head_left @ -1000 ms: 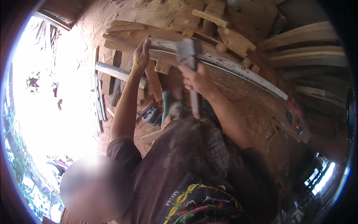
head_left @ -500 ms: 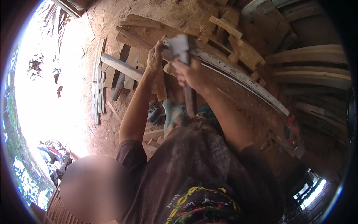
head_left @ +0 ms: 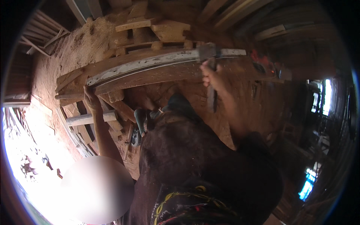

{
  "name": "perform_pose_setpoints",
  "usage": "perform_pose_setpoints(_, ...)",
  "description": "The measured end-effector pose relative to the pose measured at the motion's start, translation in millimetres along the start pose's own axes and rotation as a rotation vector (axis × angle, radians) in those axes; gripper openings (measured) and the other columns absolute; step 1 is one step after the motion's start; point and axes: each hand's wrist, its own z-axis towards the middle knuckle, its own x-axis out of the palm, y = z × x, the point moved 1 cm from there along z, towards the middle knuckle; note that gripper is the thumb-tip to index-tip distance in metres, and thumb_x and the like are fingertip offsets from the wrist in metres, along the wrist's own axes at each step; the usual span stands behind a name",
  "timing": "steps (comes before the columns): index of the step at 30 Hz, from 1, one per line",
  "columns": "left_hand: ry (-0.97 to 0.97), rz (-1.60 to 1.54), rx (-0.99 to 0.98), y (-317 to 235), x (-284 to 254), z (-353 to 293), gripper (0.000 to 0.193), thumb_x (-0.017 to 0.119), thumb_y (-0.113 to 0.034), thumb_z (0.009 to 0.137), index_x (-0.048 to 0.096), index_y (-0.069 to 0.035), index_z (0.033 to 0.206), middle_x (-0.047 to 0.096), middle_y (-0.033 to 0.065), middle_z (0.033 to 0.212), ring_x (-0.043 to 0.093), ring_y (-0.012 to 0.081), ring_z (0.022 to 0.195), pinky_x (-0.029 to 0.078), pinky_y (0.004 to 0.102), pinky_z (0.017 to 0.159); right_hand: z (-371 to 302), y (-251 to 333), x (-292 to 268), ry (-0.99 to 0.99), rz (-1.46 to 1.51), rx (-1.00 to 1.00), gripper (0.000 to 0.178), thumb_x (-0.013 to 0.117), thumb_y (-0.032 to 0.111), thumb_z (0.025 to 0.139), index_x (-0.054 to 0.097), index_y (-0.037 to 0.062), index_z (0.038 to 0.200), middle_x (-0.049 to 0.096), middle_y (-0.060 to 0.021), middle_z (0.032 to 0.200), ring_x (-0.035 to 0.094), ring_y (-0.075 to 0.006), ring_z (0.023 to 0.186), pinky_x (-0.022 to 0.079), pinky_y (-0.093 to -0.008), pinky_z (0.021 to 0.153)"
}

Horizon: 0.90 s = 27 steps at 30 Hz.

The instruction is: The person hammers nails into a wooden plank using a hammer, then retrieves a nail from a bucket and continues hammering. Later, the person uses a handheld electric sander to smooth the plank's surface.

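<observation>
A long, narrow wooden strip with worn whitish paint lies across a brown wooden beam in front of me. At its left end my left hand is closed round the edge. My right hand grips a short-handled tool with a broad grey metal head. That head overlaps the strip's right part in view. Motion blurs it, so I cannot tell whether it touches the wood or which exact kind of tool it is.
Wood offcuts and blocks lie beyond the beam, on sawdust-covered ground. A red power tool sits past the strip's right end. More boards lie at lower left. Timber is stacked at the far right.
My view has turned right. The tool in my right hand has gone from beside my left hand toward the strip's right end. My left hand stays at the strip's left end.
</observation>
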Motion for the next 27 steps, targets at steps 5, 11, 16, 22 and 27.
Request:
perform_pose_setpoints(5,0.095,0.075,0.011,7,-15,12,0.068,0.036,-0.052,0.113,0.053,0.004,0.147,0.063,0.0180,0.138,0.061,0.0251,0.129,0.049,0.0393,0.110,8,-3,-67,-0.086,0.314,0.026,0.019,0.072,0.017,0.099,0.056,0.0144,0.108,0.048,0.0050,0.077,0.047,-0.0059,0.059,0.043,-0.0268,0.053)
perform_pose_setpoints(11,0.062,0.096,0.014,-7,-14,13,0.070,0.036,-0.058,0.112,0.057,0.001,0.145,0.063,0.0170,0.137,0.062,0.0258,0.127,0.050,0.0402,0.108,-7,-12,-47,0.008,0.219,0.023,0.022,0.075,0.020,0.098,0.057,0.0138,0.107,0.050,0.0045,0.077,0.046,-0.0051,0.057,0.040,-0.0264,0.051)
perform_pose_setpoints(16,-0.046,0.328,-0.026,-32,-26,14,0.057,0.043,-0.047,0.112,0.054,-0.006,0.151,0.054,0.0180,0.151,0.060,0.0298,0.131,0.054,0.0414,0.103,6,-17,-93,0.109,0.421,0.128,0.022,0.074,0.023,0.099,0.060,0.0129,0.112,0.051,0.0040,0.077,0.047,-0.0047,0.056,0.040,-0.0259,0.050)
perform_pose_setpoints(22,-0.108,0.889,0.705,-131,110,-65,0.033,0.072,-0.018,0.099,0.070,-0.005,0.129,0.073,0.0160,0.127,0.070,0.0335,0.116,0.054,0.0437,0.100,13,-51,-157,0.136,0.506,0.081,0.026,0.068,0.026,0.103,0.062,0.0108,0.124,0.050,0.0040,0.076,0.046,-0.0055,0.055,0.041,-0.0275,0.049)
perform_pose_setpoints(27,0.382,0.972,0.835,-160,310,-176,0.034,0.081,-0.017,0.090,0.076,-0.020,0.123,0.072,0.0057,0.118,0.067,0.0248,0.111,0.053,0.0427,0.094,7,-82,-210,0.080,0.551,0.108,0.028,0.065,0.027,0.105,0.061,0.0092,0.126,0.049,0.0036,0.077,0.046,-0.0059,0.055,0.042,-0.0277,0.051)
